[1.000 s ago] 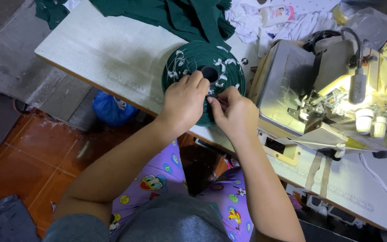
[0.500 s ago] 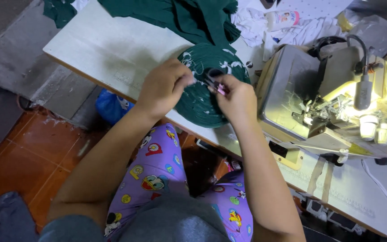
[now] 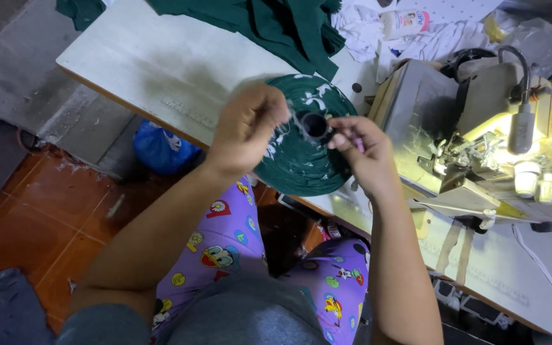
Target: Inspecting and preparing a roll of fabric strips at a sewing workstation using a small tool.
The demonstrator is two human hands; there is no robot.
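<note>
Roll: a flat, round roll of dark green fabric tape (image 3: pixel 301 163) wound in tight rings, with white printed marks on its face and a dark hollow core (image 3: pixel 315 125); it sits at the near edge of the bench (image 3: pixel 161 70), partly overhanging it.
Left hand (image 3: pixel 247 128): clenched, fingertips pinched at the roll's upper left beside the core; what they pinch is too small to tell.
Right hand (image 3: pixel 362 150): fingers closed around a small pinkish object, touching the core's right side.
Bench: pale, worn laminate top with a wooden edge.
Green cloth (image 3: pixel 269 25): soft, crumpled heap at the bench's far edge.
Sewing machine (image 3: pixel 480 134): boxy grey metal, lit by a gooseneck lamp, just right of the roll.
White fabric (image 3: pixel 378 32): rumpled, at the far right corner.
</note>
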